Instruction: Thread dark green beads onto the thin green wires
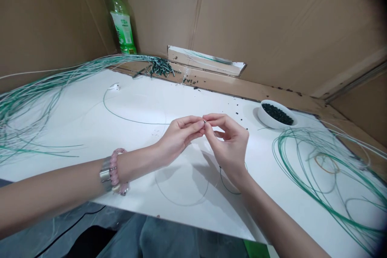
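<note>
My left hand and right hand both have fingertips pinched on a tiny piece, meeting left of the bowl. Some wire trails out farther left of the bowl, kinda curvy.

Along the table's back edge stands a bottle, with strands spreading to its left; over right, a bowl holds beads, with looped wire lying before it.
</note>
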Demonstrator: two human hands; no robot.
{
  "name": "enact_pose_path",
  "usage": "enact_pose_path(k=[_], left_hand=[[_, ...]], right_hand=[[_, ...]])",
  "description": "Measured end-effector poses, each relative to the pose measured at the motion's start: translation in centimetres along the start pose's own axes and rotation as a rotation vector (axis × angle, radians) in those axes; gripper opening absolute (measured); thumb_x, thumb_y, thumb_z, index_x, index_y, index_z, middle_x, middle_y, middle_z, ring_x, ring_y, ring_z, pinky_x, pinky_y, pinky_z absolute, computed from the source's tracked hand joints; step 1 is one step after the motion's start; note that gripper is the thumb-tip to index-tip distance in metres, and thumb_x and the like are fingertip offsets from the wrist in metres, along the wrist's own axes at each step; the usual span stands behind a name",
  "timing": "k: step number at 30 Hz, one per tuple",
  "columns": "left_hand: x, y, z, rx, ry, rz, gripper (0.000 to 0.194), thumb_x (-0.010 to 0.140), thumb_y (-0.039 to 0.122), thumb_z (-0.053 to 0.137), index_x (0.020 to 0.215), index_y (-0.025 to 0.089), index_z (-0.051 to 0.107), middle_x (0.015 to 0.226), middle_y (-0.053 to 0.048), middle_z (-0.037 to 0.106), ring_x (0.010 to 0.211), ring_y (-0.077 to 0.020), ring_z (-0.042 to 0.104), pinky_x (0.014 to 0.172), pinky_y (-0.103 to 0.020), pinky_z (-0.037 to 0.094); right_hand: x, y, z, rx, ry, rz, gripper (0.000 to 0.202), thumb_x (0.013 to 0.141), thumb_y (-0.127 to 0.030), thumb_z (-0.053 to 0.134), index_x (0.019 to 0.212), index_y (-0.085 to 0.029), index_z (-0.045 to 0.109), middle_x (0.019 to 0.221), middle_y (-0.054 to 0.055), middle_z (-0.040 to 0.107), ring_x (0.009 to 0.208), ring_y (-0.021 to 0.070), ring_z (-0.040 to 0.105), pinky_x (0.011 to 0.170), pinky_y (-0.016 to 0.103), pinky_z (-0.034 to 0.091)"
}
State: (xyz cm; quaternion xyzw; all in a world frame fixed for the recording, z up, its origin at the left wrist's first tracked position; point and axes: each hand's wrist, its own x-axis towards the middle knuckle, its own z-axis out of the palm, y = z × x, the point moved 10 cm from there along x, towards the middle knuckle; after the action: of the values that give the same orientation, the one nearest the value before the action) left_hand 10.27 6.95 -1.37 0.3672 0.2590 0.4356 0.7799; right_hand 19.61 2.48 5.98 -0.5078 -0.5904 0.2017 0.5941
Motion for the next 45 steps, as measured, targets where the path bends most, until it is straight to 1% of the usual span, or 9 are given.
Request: enact_pose_path(k=[3,7,11,16,22,27,39,45], left_hand=[[0.3,1.1,0.1,0.107,-0.030,0.098,0.010,0.073,0.025,0.071,0.075,0.015,0.069,0.074,0.001,0.065,0.070,-0.0068,0.059,0.075,-0.020,0.047],[0.4,2.2,-0.2,0.222,-0.007,0.176,0.012,0.072,0.026,0.071,0.074,0.015,0.069,0.069,0.001,0.064,0.062,-0.0059,0.056,0.067,-0.019,0.047],[0.3,2.6,-0.1,0.308,0.017,0.192,0.013,0.071,0.027,0.072,0.073,0.014,0.068,0.064,0.001,0.064,0.061,-0.0078,0.057,0.065,-0.020,0.047],[0.4,3.0,0.1,0.393,0.012,0.221,0.014,0.069,0.027,0.072,0.072,0.013,0.067,0.062,0.000,0.063,0.061,-0.0099,0.058,0.065,-0.023,0.048],[0.3,3.3,0.3,0.417,-0.012,0.254,0.014,0.069,0.026,0.072,0.070,0.013,0.066,0.060,0.001,0.062,0.060,-0.0093,0.057,0.063,-0.022,0.048],[0.2,3.4,0.5,0.441,-0.016,0.269,0.013,0.069,0.025,0.071,0.070,0.013,0.066,0.062,0.000,0.063,0.061,-0.0094,0.057,0.063,-0.022,0.047],[0.3,3.4,0.6,0.451,-0.032,0.276,0.012,0.069,0.024,0.071,0.070,0.014,0.065,0.063,0.001,0.062,0.061,-0.0089,0.057,0.063,-0.021,0.047],[0.0,3.6,0.8,0.492,-0.033,0.287,0.006,0.072,0.019,0.066,0.069,0.014,0.065,0.068,0.000,0.063,0.063,-0.0089,0.057,0.065,-0.022,0.048]], right_hand=[[0.2,0.9,0.1,0.083,-0.012,0.089,0.007,0.077,-0.020,0.062,0.071,-0.018,0.064,0.086,0.004,0.068,0.080,0.0154,0.065,0.054,0.022,0.056],[0.4,1.6,0.0,0.137,-0.002,0.162,0.007,0.076,-0.022,0.063,0.071,-0.017,0.064,0.083,0.005,0.069,0.076,0.0169,0.067,0.054,0.025,0.058],[0.5,1.6,0.2,0.119,-0.032,0.151,0.009,0.073,-0.019,0.064,0.065,-0.017,0.060,0.079,0.004,0.068,0.072,0.0150,0.066,0.054,0.023,0.057],[0.5,1.5,0.4,0.086,-0.056,0.139,0.008,0.072,-0.017,0.064,0.065,-0.017,0.059,0.078,0.003,0.068,0.071,0.0142,0.066,0.054,0.022,0.056],[0.6,1.3,0.4,0.077,-0.076,0.134,0.009,0.070,-0.015,0.064,0.063,-0.017,0.058,0.077,0.003,0.068,0.068,0.0139,0.066,0.053,0.021,0.056],[0.7,1.6,0.5,0.063,-0.108,0.144,0.009,0.070,-0.017,0.064,0.063,-0.016,0.057,0.079,0.004,0.068,0.067,0.0148,0.066,0.054,0.024,0.057],[0.7,1.6,0.5,0.058,-0.124,0.114,0.007,0.070,-0.016,0.063,0.065,-0.016,0.058,0.080,0.004,0.068,0.067,0.0138,0.066,0.053,0.022,0.057],[0.8,0.6,0.4,-0.068,-0.129,0.038,0.005,0.072,-0.015,0.061,0.067,-0.017,0.061,0.080,0.003,0.069,0.069,0.0131,0.065,0.052,0.020,0.056]])
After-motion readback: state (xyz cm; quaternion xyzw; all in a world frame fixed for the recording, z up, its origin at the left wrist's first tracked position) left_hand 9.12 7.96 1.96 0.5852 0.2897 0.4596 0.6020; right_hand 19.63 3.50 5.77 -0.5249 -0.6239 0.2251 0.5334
